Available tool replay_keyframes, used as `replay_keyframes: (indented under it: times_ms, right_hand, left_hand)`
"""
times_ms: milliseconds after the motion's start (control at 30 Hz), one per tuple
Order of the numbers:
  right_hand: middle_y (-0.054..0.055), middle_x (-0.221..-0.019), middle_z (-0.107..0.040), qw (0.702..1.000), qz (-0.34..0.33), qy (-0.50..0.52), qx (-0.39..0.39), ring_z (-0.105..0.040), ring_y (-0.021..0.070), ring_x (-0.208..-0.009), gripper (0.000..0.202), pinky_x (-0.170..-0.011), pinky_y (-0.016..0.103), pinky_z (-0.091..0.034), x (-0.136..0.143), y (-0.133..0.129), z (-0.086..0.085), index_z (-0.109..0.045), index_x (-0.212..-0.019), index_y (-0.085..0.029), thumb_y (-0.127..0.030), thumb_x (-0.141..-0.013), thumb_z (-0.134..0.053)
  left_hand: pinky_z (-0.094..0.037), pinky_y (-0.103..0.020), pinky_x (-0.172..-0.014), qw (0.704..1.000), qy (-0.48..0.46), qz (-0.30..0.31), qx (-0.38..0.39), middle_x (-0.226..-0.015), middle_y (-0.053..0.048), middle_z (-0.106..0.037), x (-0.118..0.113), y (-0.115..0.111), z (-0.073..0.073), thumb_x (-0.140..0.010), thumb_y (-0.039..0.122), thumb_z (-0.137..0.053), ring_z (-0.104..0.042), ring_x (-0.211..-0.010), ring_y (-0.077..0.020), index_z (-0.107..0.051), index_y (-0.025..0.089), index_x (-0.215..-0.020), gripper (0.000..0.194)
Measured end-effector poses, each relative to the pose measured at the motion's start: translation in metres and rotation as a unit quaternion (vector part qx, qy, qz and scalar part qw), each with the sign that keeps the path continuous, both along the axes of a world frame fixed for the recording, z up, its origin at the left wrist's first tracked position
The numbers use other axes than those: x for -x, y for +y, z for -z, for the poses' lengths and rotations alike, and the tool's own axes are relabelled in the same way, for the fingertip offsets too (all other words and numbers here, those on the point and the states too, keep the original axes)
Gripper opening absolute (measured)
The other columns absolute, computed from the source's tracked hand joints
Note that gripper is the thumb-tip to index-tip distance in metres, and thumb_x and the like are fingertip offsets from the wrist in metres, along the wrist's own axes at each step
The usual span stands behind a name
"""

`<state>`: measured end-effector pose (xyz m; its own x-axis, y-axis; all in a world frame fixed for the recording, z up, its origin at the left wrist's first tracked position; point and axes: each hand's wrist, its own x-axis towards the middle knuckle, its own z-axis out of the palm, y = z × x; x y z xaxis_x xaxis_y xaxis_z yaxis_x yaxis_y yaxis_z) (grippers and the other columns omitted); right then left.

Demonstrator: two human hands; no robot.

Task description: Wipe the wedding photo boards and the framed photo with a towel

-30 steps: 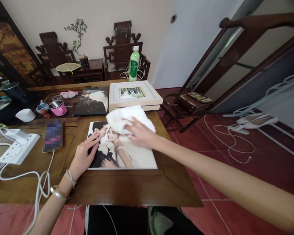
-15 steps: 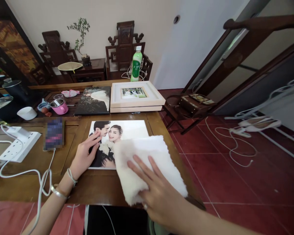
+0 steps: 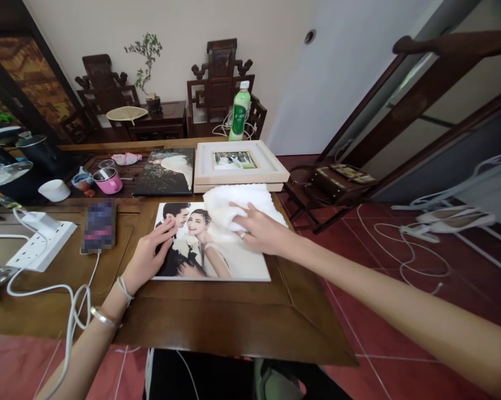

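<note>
A photo panel of a couple (image 3: 217, 258) lies flat on the brown wooden table (image 3: 217, 316). My left hand (image 3: 152, 250) rests on the panel's left side with its fingers stretched out, holding nothing. At the panel's upper right, my right hand (image 3: 256, 225) grips a white cloth (image 3: 233, 197) that covers that corner. The cloth's far edge reaches the pale wooden frames (image 3: 242, 180), stacked behind the panel. Beside the frames lies a dark photo panel (image 3: 164, 172).
Left of the panel are a phone (image 3: 99, 226), a white power strip (image 3: 44, 244) and loose cables. Farther back stand a pink cup (image 3: 110, 183), a white cup (image 3: 54, 190) and a green bottle (image 3: 239, 111). The table's right edge borders red floor tiles.
My right hand has moved the cloth away from me, from the panel's lower right to its upper right, uncovering the lower right part. My left hand stays on the panel.
</note>
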<state>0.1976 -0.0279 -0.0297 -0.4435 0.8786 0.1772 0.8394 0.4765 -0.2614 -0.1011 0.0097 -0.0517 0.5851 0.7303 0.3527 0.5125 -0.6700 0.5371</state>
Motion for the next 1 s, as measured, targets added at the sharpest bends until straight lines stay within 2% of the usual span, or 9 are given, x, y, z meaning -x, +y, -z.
replay_keyframes:
  times_ms: [100, 167, 300, 433, 533, 633, 733, 867, 1000]
  right_hand:
    - [0.017, -0.126, -0.063, 1.000, 0.012, 0.006, -0.007, -0.040, 0.0334, -0.136, 0.028, -0.105, 0.059, -0.035, 0.001, 0.013, 0.000, -0.065, -0.104, -0.014, -0.009, -0.087, -0.043]
    - [0.020, -0.126, -0.063, 1.000, 0.020, 0.006, -0.006, -0.039, 0.0349, -0.137, 0.029, -0.106, 0.062, -0.034, 0.006, 0.006, 0.001, -0.065, -0.105, -0.012, -0.010, -0.088, -0.043]
    - [0.021, -0.143, -0.048, 1.000, 0.025, 0.010, 0.009, -0.024, 0.0392, -0.143, 0.029, -0.109, 0.070, -0.023, 0.024, -0.048, 0.008, -0.070, -0.095, -0.013, -0.005, -0.077, -0.049]
    - [0.019, -0.151, -0.039, 1.000, -0.026, 0.015, 0.000, -0.018, 0.0404, -0.144, 0.025, -0.110, 0.072, -0.018, 0.045, -0.118, 0.017, -0.072, -0.082, -0.018, -0.006, -0.067, -0.056]
    - [0.019, -0.151, -0.038, 0.998, -0.063, 0.023, -0.001, -0.018, 0.0424, -0.143, 0.019, -0.110, 0.072, -0.018, 0.051, -0.139, 0.017, -0.072, -0.075, -0.019, -0.009, -0.065, -0.059]
    - [0.018, -0.150, -0.041, 0.998, -0.059, 0.019, 0.022, -0.022, 0.0403, -0.143, 0.025, -0.111, 0.070, -0.019, 0.046, -0.122, 0.011, -0.073, -0.084, -0.018, -0.008, -0.067, -0.057]
    - [0.017, -0.148, -0.045, 0.999, -0.026, 0.013, 0.033, -0.026, 0.0370, -0.142, 0.036, -0.111, 0.069, -0.022, 0.034, -0.079, 0.004, -0.071, -0.100, -0.017, -0.004, -0.071, -0.052]
    - [0.017, -0.130, -0.062, 1.000, -0.010, 0.012, 0.001, -0.034, 0.0351, -0.140, 0.029, -0.110, 0.065, -0.027, 0.014, -0.018, 0.001, -0.069, -0.100, -0.016, -0.007, -0.081, -0.049]
    - [0.016, -0.122, -0.066, 1.000, -0.007, 0.010, -0.018, -0.038, 0.0336, -0.137, 0.028, -0.107, 0.061, -0.033, 0.005, 0.015, 0.002, -0.067, -0.102, -0.015, -0.010, -0.087, -0.045]
  left_hand:
    - [-0.035, -0.045, -0.116, 1.000, -0.003, -0.008, 0.005, -0.141, -0.010, -0.054, -0.001, 0.000, 0.001, -0.097, 0.027, -0.045, -0.045, -0.136, -0.0231, -0.064, 0.016, -0.125, 0.037]
    - [-0.035, -0.044, -0.115, 1.000, -0.007, -0.016, 0.005, -0.140, -0.011, -0.055, -0.001, 0.000, 0.002, -0.096, 0.028, -0.045, -0.046, -0.135, -0.0232, -0.065, 0.016, -0.124, 0.036]
    - [-0.036, -0.046, -0.115, 1.000, -0.011, -0.025, 0.002, -0.140, -0.009, -0.056, -0.002, 0.001, 0.005, -0.097, 0.028, -0.045, -0.047, -0.135, -0.0233, -0.066, 0.019, -0.123, 0.035]
    - [-0.036, -0.046, -0.115, 1.000, -0.007, -0.019, 0.000, -0.141, -0.009, -0.054, -0.002, 0.001, 0.005, -0.097, 0.029, -0.045, -0.046, -0.136, -0.0235, -0.065, 0.018, -0.125, 0.036]
    - [-0.035, -0.045, -0.116, 1.000, -0.002, -0.010, -0.007, -0.141, -0.011, -0.055, -0.002, 0.001, 0.003, -0.097, 0.030, -0.045, -0.045, -0.136, -0.0238, -0.064, 0.016, -0.126, 0.037]
    - [-0.035, -0.046, -0.116, 1.000, 0.001, -0.004, -0.007, -0.141, -0.012, -0.055, -0.002, 0.001, 0.002, -0.096, 0.030, -0.046, -0.045, -0.136, -0.0244, -0.064, 0.015, -0.125, 0.037]
    - [-0.035, -0.046, -0.116, 1.000, -0.003, -0.007, -0.003, -0.140, -0.011, -0.056, -0.001, 0.000, 0.000, -0.096, 0.030, -0.046, -0.046, -0.136, -0.0244, -0.066, 0.016, -0.123, 0.036]
    - [-0.035, -0.046, -0.115, 1.000, -0.006, -0.007, 0.004, -0.139, -0.012, -0.056, -0.001, 0.001, 0.001, -0.096, 0.030, -0.046, -0.047, -0.135, -0.0241, -0.066, 0.015, -0.121, 0.035]
    - [-0.034, -0.046, -0.116, 1.000, -0.007, -0.011, 0.010, -0.140, -0.012, -0.056, 0.000, 0.001, 0.003, -0.097, 0.031, -0.045, -0.046, -0.136, -0.0239, -0.066, 0.016, -0.122, 0.036]
